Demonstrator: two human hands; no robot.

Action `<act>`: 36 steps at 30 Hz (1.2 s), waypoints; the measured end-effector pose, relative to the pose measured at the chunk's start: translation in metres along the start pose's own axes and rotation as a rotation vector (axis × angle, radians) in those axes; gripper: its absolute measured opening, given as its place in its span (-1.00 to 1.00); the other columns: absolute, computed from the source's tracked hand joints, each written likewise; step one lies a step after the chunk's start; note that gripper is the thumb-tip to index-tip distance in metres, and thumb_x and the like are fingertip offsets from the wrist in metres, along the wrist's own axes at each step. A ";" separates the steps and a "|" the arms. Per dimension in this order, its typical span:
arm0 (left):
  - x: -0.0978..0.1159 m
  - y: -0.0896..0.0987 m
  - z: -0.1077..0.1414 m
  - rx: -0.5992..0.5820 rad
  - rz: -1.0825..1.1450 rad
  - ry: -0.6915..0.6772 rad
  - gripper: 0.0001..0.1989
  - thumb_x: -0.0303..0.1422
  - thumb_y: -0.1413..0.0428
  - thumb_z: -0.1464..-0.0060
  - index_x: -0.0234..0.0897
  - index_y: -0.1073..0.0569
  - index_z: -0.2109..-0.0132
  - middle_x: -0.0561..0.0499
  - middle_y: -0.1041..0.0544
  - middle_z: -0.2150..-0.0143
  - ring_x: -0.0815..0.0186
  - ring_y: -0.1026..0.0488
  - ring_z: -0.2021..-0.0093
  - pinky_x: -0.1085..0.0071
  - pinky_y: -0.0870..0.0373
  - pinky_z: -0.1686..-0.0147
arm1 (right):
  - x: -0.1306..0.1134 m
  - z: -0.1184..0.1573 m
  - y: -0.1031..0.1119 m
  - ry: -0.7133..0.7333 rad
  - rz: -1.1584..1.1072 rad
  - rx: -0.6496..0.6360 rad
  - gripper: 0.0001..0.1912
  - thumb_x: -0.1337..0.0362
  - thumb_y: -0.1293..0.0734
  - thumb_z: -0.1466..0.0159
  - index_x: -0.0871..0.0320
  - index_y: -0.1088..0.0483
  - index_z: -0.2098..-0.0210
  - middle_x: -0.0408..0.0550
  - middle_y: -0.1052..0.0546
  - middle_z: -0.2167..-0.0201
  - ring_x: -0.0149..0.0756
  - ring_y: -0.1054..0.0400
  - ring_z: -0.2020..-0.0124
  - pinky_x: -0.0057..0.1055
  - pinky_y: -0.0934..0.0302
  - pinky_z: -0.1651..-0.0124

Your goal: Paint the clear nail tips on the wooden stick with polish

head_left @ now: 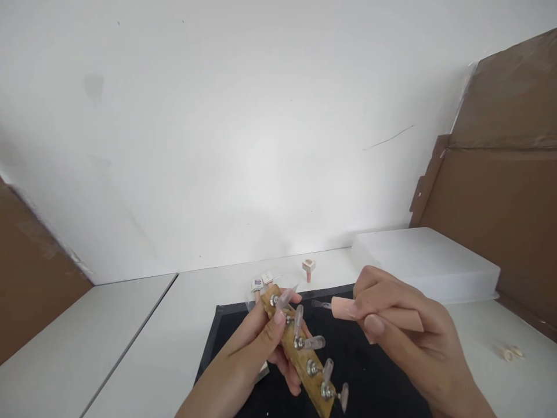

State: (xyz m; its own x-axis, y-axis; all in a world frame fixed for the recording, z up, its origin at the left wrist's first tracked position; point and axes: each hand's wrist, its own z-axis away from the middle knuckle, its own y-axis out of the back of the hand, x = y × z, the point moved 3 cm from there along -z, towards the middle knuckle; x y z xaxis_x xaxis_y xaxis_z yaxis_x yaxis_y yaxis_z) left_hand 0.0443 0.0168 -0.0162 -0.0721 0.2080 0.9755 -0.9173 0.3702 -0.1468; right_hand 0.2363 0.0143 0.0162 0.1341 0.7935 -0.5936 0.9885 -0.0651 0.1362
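Observation:
My left hand is closed around a yellowish wooden nail-tip stand, which slants down to the right. Several clear false nail tips stick out from it on small metal posts. The left thumb presses near the uppermost nail tip. To the right, my right hand pinches the peach cap of a nail polish brush. Its flat bristles point left toward the nail tips and are apart from them.
A black mat lies on the white table. Behind it are a small peach-stemmed piece and two similar pieces. A white box stands at right beside brown cardboard. Small pale rings lie at far right.

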 end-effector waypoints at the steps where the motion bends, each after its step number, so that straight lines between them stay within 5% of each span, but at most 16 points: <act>1: 0.000 0.001 -0.001 0.004 0.001 0.001 -0.41 0.05 -0.09 -0.13 -0.24 -0.33 -0.15 0.06 -0.55 0.40 0.33 -0.51 0.48 0.34 -0.46 0.33 | 0.000 -0.001 0.000 0.001 0.001 0.001 -0.86 0.16 -0.41 -0.24 0.08 -0.54 0.38 -0.12 -0.44 0.60 -0.26 -0.30 0.56 -0.34 -0.23 0.56; 14: -0.002 0.008 -0.009 -0.012 0.095 -0.067 -0.60 -0.05 -0.23 -0.05 -0.21 -0.44 0.08 0.05 -0.48 0.27 0.30 -0.52 0.34 0.30 -0.52 0.30 | 0.002 0.006 0.001 0.023 -0.024 -0.055 -0.82 0.44 -0.29 -0.30 0.06 -0.44 0.36 -0.22 -0.34 0.56 -0.37 -0.20 0.52 -0.42 -0.10 0.50; 23: 0.000 0.007 -0.010 -0.074 0.144 -0.108 -0.78 -0.19 -0.27 -0.06 -0.20 -0.48 0.22 0.05 -0.49 0.22 0.29 -0.51 0.16 0.33 -0.51 0.14 | 0.004 0.010 0.001 -0.001 -0.022 -0.047 -0.82 0.40 -0.27 -0.35 0.00 -0.45 0.29 -0.25 -0.28 0.56 -0.38 -0.20 0.51 -0.44 -0.10 0.48; 36: 0.002 0.006 -0.015 -0.025 0.161 -0.099 -0.79 -0.26 -0.34 0.04 -0.22 -0.50 0.30 0.08 -0.47 0.26 0.31 -0.50 0.18 0.38 -0.51 0.16 | 0.003 0.009 0.001 0.011 -0.025 -0.050 -0.84 0.38 -0.28 -0.35 0.04 -0.45 0.31 -0.25 -0.32 0.54 -0.41 -0.21 0.52 -0.46 -0.10 0.50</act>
State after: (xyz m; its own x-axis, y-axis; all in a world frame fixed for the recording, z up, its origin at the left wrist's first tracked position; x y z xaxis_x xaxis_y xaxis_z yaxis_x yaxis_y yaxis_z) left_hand 0.0448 0.0324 -0.0178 -0.2567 0.1764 0.9503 -0.8806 0.3624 -0.3052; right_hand 0.2378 0.0113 0.0074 0.1080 0.8011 -0.5887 0.9869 -0.0149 0.1607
